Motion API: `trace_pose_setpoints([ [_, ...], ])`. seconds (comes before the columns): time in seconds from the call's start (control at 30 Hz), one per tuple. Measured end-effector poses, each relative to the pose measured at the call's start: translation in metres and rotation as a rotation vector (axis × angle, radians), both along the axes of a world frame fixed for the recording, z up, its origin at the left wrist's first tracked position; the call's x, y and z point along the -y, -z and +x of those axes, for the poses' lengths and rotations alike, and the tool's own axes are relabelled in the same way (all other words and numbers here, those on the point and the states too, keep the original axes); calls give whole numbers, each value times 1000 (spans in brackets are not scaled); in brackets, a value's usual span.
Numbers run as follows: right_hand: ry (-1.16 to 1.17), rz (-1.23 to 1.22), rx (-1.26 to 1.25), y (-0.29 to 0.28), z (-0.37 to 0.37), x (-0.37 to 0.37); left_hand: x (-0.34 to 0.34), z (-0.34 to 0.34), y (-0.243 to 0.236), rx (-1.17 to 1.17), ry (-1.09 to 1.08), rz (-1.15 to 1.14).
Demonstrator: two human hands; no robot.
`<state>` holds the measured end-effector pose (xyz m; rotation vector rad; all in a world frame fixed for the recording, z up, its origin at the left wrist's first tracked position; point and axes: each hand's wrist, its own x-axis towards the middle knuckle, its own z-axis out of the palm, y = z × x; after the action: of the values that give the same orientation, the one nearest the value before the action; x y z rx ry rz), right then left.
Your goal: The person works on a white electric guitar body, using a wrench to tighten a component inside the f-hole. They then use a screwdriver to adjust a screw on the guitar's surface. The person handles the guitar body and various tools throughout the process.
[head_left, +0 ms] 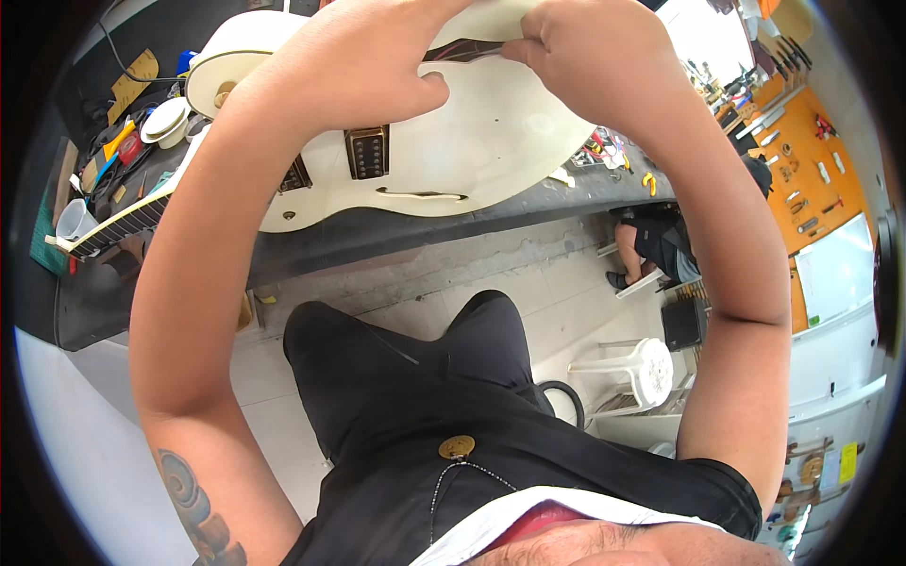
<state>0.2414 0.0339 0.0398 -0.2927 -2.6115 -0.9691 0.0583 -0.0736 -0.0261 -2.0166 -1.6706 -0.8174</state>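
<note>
A cream-white electric guitar (462,141) with f-shaped sound holes lies on the bench, its neck (123,222) reaching left. Two dark, brass-edged pickups sit on its body; one pickup (368,153) shows fully. Over the far part of the body, my left hand (382,61) has its thumb apart, and its fingers run out at the top edge. My right hand (585,47) is closed in a pinch at the end of a dark slot-like strip (462,50) with thin reddish lines. What lies between those fingertips is hidden.
The dark bench (377,241) carries stacked white tubs (166,123), a clear cup (75,220) and cables at left. Small tools and yellow-handled pliers (649,183) lie at right. A seated person (661,241), a white stool (646,373) and an orange tool board (812,170) are farther right.
</note>
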Motion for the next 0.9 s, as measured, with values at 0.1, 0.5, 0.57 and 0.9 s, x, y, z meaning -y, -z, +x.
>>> trace_pose_setpoints([
  [0.1,46,-36,-3,1,-3,-13,12,11,1,14,-14,17],
  [0.5,81,-136,24,-5,-5,-17,14,18,0,45,-23,34],
  [0.57,90,-209,23,-8,-5,-12,13,20,1,33,-43,32],
  [0.9,178,-403,-14,-14,-8,-19,-7,-4,14,-7,-13,81],
])
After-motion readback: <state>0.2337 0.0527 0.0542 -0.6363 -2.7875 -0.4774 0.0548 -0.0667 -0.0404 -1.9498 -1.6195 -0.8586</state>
